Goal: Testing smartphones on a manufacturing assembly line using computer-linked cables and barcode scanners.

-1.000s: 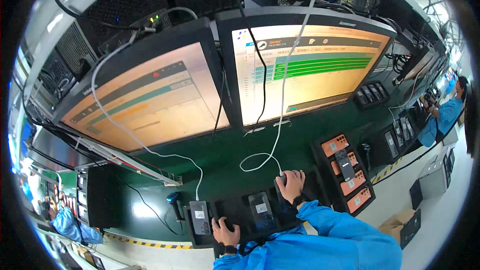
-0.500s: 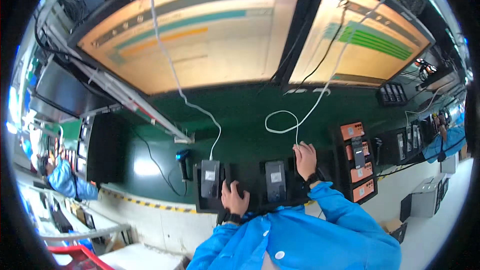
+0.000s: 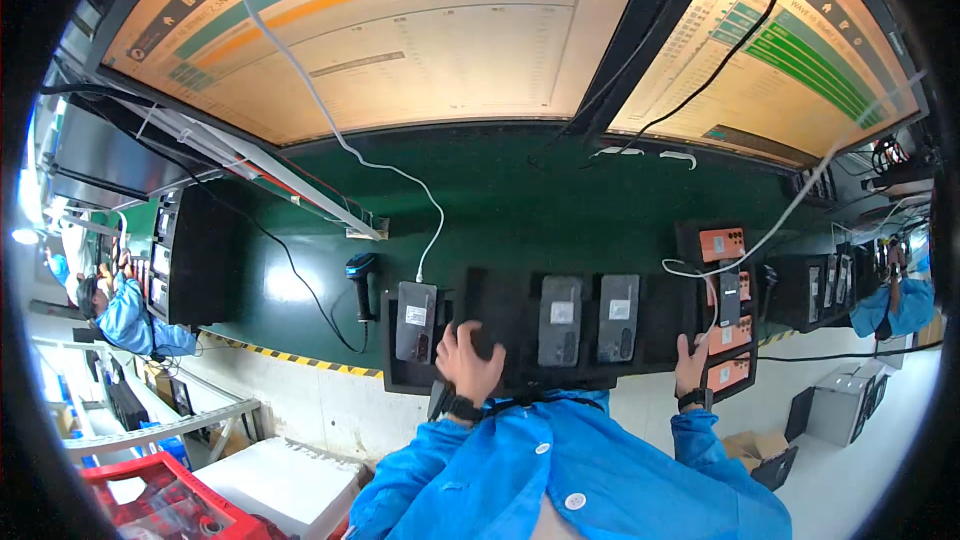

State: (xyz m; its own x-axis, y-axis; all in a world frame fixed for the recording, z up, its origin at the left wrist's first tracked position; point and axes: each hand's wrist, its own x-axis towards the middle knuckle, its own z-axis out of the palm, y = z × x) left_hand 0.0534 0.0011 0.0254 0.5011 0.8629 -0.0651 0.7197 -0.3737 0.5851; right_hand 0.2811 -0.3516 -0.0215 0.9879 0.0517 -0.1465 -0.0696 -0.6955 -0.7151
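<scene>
My left hand point(image 3: 468, 362) rests over the black tray point(image 3: 505, 335), fingers apart and holding nothing. Beside it lies a dark phone point(image 3: 415, 318) with a white label, a white cable point(image 3: 435, 202) plugged into its top end. Two more dark labelled phones, one point(image 3: 560, 320) and another point(image 3: 618, 318), lie in the tray between my hands. At the tray's right end, my right hand point(image 3: 690, 370) pinches the end of a second white cable point(image 3: 790, 215); its plug is hidden by the fingers. Right of that hand, orange phones point(image 3: 730, 336) sit in a black holder, with a dark phone point(image 3: 730, 290) across them.
Two large monitors point(image 3: 400, 50) stand behind the green bench point(image 3: 500, 180). A handheld scanner point(image 3: 362, 285) stands left of the tray. Black racks flank the bench. Co-workers in blue point(image 3: 135, 325) sit left and right. A red crate point(image 3: 180, 500) is at lower left.
My right hand has moved right with the white cable, uncovering the dark phone beside the middle one. My left hand stays near the left phone. The head view has tilted and shifted.
</scene>
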